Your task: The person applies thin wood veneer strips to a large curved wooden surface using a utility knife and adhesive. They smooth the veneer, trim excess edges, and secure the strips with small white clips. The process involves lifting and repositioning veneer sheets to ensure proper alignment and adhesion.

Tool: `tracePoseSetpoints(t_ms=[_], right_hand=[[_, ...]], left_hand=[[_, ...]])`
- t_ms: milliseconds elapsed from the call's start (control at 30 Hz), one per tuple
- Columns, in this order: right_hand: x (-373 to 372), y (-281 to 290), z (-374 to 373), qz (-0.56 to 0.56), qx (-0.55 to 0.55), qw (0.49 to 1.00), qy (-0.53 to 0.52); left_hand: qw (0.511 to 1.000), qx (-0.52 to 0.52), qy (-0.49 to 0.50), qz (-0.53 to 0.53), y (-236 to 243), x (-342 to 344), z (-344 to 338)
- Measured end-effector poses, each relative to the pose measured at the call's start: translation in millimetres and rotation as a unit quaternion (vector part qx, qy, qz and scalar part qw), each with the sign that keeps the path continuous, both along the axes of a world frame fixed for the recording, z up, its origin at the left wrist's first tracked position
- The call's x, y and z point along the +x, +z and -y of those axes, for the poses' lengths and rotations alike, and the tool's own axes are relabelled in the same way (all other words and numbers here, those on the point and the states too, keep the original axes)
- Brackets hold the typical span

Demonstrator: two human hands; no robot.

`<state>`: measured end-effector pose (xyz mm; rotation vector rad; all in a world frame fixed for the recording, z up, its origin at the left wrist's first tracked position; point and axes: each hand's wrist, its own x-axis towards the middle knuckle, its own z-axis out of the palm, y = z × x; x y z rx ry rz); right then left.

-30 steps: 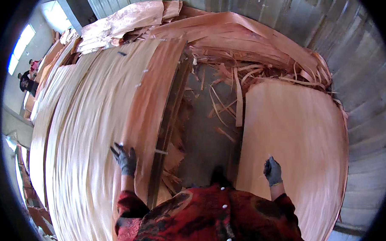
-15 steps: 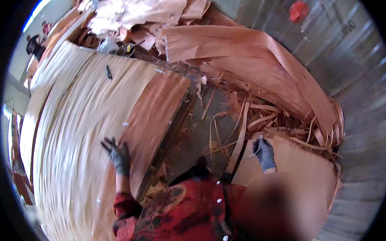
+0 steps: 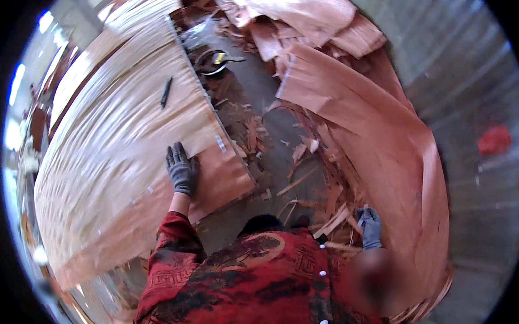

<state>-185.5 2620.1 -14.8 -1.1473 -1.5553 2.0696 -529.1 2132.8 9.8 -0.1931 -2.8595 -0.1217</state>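
Observation:
My gloved left hand (image 3: pixel 182 171) lies open on a wide, pale wood veneer sheet (image 3: pixel 117 134) with a pinker band near its lower right. Short white tape pieces (image 3: pixel 220 143) are stuck on the sheet, and a dark, slim tool (image 3: pixel 166 92) lies farther up on it. My gloved right hand (image 3: pixel 369 226), right of centre, has its fingers closed around a small pale piece, possibly a strip, too small to make out clearly. It is beside loose veneer scraps (image 3: pixel 334 222) and a long folded pink-brown veneer sheet (image 3: pixel 407 190).
A heap of crumpled veneer (image 3: pixel 299 15) lies at the top. A curved tool with a yellow mark (image 3: pixel 219 59) and a clear plastic bag (image 3: pixel 198 31) sit beside the sheet's far edge. Scraps lie on grey floor. A corrugated metal wall (image 3: pixel 481 198) runs along the right.
My view has swung toward the far end of the veneer. My left hand has moved up the sheet; my right hand now sits among the scraps by the folded sheet.

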Motion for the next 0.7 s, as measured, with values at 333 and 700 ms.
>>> tracePoseSetpoints(t_ms=[333,700], right_hand=[[-382.8,63.7,-35.9,-0.111,-0.042,0.894,0.433],[-610.7,80.8,42.4,-0.078,-0.014,0.778,0.623]], left_hand=[[0.998,0.055,0.008,0.013,22.4,0.6,-7.0],[0.994,0.095,0.060,0.005,38.3,2.1,-18.1]])
